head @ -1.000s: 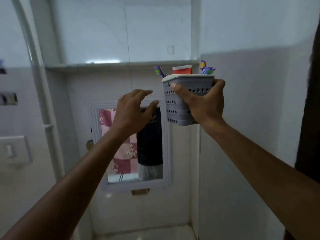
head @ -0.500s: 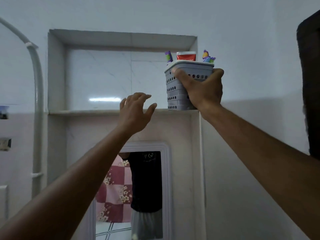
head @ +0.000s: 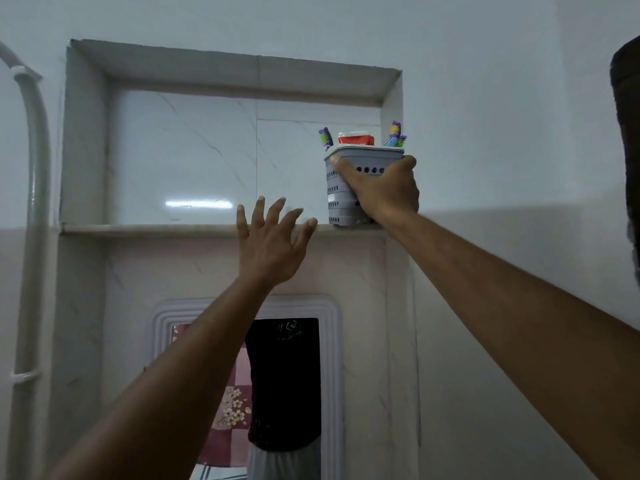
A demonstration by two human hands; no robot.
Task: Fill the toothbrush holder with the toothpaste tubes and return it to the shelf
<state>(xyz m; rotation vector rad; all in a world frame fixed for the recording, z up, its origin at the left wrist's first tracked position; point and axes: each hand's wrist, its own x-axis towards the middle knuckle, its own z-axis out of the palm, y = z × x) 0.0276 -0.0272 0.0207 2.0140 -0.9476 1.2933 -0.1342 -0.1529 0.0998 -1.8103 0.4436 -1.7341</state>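
Note:
A grey perforated toothbrush holder [head: 337,192] stands at the right end of the recessed wall shelf [head: 156,229], its base on the ledge. A red and white toothpaste tube [head: 356,138] and purple toothbrushes [head: 325,136] stick out of its top. My right hand [head: 382,190] is wrapped around the holder's front, thumb on the rim. My left hand [head: 272,239] is raised with fingers spread just left of the holder, in front of the shelf edge, holding nothing.
The shelf is a marble-lined niche with side walls and a top lintel [head: 235,72]. A white pipe [head: 33,202] runs down the left wall. A framed mirror [head: 277,393] hangs below the shelf. A dark edge [head: 627,150] stands at the far right.
My right hand has raised the holder from chest height up to the shelf and set its base on the right end. My left hand rose alongside, fingers spreading.

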